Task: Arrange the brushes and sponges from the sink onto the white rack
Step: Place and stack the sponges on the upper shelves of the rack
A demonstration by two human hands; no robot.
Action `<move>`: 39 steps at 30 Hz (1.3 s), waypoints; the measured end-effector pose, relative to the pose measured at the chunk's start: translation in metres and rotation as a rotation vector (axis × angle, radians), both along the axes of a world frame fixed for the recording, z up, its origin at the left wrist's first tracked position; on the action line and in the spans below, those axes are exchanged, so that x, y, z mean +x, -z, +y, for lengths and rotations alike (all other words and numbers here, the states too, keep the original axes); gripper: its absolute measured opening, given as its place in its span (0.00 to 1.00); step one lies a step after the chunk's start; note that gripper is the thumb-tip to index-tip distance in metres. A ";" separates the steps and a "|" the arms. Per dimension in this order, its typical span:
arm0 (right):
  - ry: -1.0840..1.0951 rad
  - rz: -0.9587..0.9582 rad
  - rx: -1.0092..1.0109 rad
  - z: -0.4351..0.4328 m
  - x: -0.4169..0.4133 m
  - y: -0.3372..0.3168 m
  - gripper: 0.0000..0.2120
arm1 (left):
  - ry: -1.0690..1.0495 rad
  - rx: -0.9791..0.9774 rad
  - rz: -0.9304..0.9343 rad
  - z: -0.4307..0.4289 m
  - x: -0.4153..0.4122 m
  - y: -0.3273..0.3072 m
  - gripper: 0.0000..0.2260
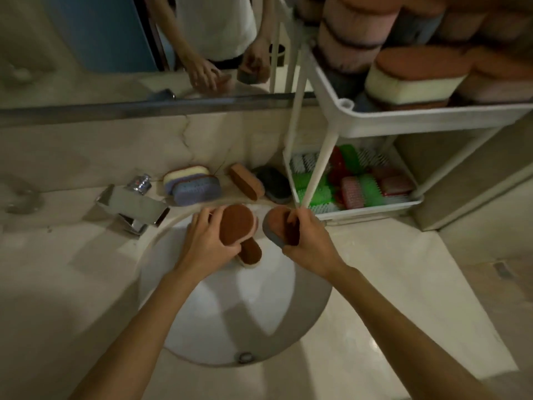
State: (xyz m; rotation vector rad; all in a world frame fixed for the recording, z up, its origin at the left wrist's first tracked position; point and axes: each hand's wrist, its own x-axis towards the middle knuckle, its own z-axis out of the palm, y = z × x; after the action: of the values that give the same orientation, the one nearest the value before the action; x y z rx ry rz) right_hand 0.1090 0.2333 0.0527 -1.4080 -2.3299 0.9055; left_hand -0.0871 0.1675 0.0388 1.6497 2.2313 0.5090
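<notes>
Over the far rim of the round white sink (230,313), my left hand (207,241) grips a brown-topped pink sponge (236,223). Just below it another brown-topped sponge (251,254) lies in the basin. My right hand (305,238) holds a brown and grey sponge (277,229) beside the white rack (403,122). The rack's upper shelf carries stacked brown, pink and cream sponges (415,79). Its lower shelf (375,209) holds green, red and pink brushes (354,183).
A chrome tap (135,206) stands left of the sink. On the counter behind the basin lie a cream and blue sponge pair (193,183), an orange sponge (246,181) and a dark sponge (274,184). A mirror (115,53) spans the back wall.
</notes>
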 end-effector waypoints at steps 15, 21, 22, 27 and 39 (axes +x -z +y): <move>0.112 0.423 0.522 0.023 0.064 -0.186 0.22 | 0.125 0.544 0.025 0.037 0.071 -0.207 0.34; 0.198 0.383 0.660 0.076 0.128 -0.225 0.20 | 0.253 0.536 0.042 0.079 0.114 -0.251 0.33; 0.219 0.371 0.657 0.088 0.138 -0.230 0.20 | 0.278 0.521 0.049 0.086 0.122 -0.258 0.33; 0.295 0.210 0.603 0.137 0.178 -0.249 0.20 | 0.299 0.504 0.032 0.120 0.149 -0.275 0.31; 0.082 -0.013 0.388 0.165 0.174 -0.250 0.19 | 0.228 0.417 0.021 0.148 0.174 -0.272 0.34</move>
State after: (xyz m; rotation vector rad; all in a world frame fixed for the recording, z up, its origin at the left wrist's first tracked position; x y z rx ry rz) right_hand 0.2833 0.3979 0.3025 -1.3323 -2.2787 0.3915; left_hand 0.0867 0.3157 0.3104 2.0855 2.0085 0.9466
